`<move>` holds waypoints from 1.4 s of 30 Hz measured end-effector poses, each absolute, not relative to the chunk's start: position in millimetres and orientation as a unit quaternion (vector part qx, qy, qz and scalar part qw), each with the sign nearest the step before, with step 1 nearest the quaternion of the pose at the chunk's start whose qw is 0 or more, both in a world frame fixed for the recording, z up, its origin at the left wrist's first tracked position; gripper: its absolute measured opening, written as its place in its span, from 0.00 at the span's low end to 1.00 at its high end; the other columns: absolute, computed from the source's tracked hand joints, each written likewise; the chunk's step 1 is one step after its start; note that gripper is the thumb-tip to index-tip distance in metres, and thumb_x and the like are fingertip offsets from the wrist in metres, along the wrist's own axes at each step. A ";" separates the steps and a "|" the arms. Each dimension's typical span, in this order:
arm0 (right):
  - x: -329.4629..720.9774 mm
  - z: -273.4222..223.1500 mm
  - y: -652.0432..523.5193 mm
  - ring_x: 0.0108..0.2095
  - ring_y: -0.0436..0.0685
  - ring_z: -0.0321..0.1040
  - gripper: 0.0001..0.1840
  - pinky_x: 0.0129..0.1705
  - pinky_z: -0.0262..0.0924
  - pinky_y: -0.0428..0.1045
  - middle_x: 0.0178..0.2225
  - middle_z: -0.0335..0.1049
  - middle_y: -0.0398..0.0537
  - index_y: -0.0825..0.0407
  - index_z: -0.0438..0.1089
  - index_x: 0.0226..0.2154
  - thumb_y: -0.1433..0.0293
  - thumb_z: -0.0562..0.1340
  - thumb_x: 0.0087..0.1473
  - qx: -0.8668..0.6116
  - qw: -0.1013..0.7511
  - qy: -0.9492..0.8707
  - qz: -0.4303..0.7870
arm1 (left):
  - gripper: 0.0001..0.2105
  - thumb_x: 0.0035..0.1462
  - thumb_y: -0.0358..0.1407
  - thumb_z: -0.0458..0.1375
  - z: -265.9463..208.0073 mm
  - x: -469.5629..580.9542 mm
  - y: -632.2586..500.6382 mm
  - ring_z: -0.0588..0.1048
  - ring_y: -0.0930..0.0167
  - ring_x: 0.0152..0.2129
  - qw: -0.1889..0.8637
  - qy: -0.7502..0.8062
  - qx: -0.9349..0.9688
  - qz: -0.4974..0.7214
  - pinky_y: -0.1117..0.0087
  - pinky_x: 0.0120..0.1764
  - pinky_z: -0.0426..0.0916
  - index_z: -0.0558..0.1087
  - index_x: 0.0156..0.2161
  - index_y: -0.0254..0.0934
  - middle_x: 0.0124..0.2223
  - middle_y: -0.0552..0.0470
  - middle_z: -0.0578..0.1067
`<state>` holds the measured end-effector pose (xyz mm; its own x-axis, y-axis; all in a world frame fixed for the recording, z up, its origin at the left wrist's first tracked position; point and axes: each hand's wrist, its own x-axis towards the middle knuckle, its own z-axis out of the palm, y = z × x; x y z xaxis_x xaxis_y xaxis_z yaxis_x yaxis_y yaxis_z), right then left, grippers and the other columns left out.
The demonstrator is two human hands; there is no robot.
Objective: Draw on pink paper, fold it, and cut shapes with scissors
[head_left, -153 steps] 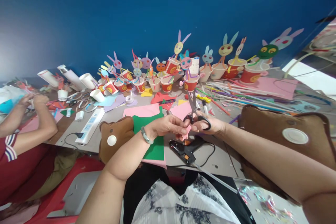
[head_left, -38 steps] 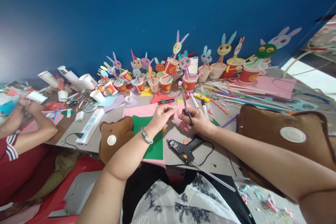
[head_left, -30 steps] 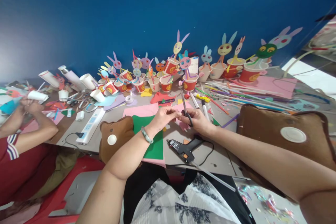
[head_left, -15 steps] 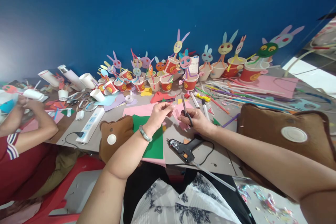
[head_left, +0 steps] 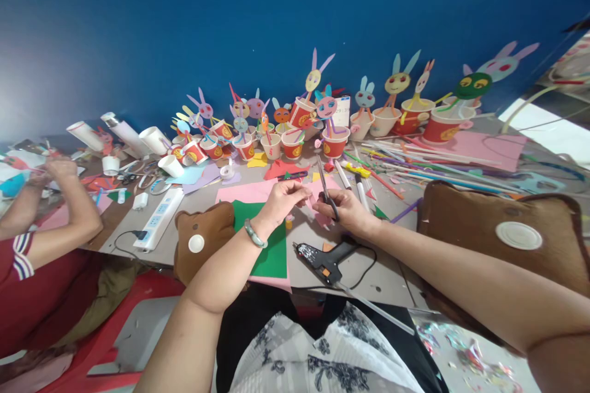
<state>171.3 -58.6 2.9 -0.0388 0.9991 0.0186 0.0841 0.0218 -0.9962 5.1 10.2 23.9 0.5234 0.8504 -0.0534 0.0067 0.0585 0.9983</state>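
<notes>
My right hand [head_left: 343, 209] is closed round the dark handles of a pair of scissors [head_left: 322, 175], whose blades point away from me toward the cups. Just left of it, my left hand [head_left: 286, 201] has its thumb and fingertips pinched together. Whatever those fingertips hold is too small to make out. Pink paper pieces [head_left: 321, 218] lie beneath and between the hands. Under my left wrist is a green sheet [head_left: 271, 252] resting on pink paper. A black glue gun [head_left: 322, 263], with a clear glue stick in its rear, lies on the table nearer to me.
Paper cups with rabbit figures [head_left: 335, 142] line the wall. Coloured sticks [head_left: 428, 163] and markers [head_left: 361, 192] lie right. Brown cushions [head_left: 461, 233] flank my arms. A power strip [head_left: 159, 221] lies left, near a co-worker's hands [head_left: 59, 169].
My left hand has shifted slightly right, closer to the scissors. My right hand keeps hold of the scissors with hardly any movement. The co-worker's hands at the left have lifted a little.
</notes>
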 end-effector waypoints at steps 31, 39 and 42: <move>172.8 -4.0 -57.8 0.18 0.47 0.57 0.22 0.22 0.51 0.46 0.15 0.65 0.41 0.52 0.65 0.19 0.53 0.70 0.47 -0.500 0.466 -0.533 0.498 | 0.18 0.45 0.47 0.70 23.9 5.3 10.8 0.68 0.78 0.21 0.642 0.331 0.613 0.320 0.74 0.29 0.64 0.73 0.27 0.32 0.23 0.55 0.72; 172.9 -3.3 -57.3 0.18 0.48 0.56 0.21 0.22 0.50 0.46 0.15 0.66 0.41 0.53 0.68 0.21 0.54 0.70 0.46 -0.498 0.459 -0.539 0.501 | 0.17 0.45 0.43 0.71 21.8 5.5 9.7 0.69 0.78 0.22 0.657 0.321 0.611 0.304 0.75 0.29 0.65 0.74 0.32 0.32 0.25 0.55 0.73; 172.6 -2.6 -57.6 0.18 0.48 0.56 0.20 0.22 0.50 0.46 0.15 0.66 0.41 0.53 0.70 0.24 0.53 0.70 0.45 -0.503 0.455 -0.531 0.508 | 0.14 0.45 0.40 0.71 24.1 6.4 6.7 0.68 0.79 0.21 0.651 0.330 0.621 0.285 0.75 0.28 0.64 0.73 0.29 0.32 0.24 0.55 0.73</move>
<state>172.6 -57.6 -2.6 -0.0797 0.9964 -0.0272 0.0718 -0.0214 -0.9972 6.4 6.7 24.1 0.6197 0.7812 -0.0755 0.0388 0.0656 0.9971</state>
